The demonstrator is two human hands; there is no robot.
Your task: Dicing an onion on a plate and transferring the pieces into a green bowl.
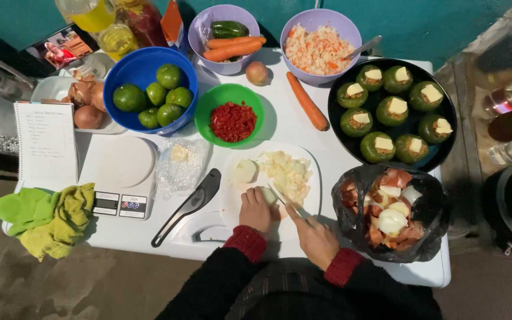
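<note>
On the white board point(312, 155) in the lower middle of the frame, the chopping is partly done: a pile of chopped onion point(288, 170) lies in the upper right part of the board, one peeled half point(245, 170) waits untouched on the left of the pile, and another onion piece point(269, 195) is under the hands. So I judge that more than half is cut and two pieces are left.

The left hand point(256, 210) is curled over the onion piece, fingers pressed together on top of it to keep it in place. The right hand point(317, 238) is closed around the handle of a knife point(280, 195), and the blade points up-left, touching the piece just beside the left fingers.

At the right, a black pan point(339, 127) holds stuffed green peppers point(392, 111) with cheese on top (these look already prepared). The black bag point(428, 204) in the lower right holds peels and scraps.
</note>
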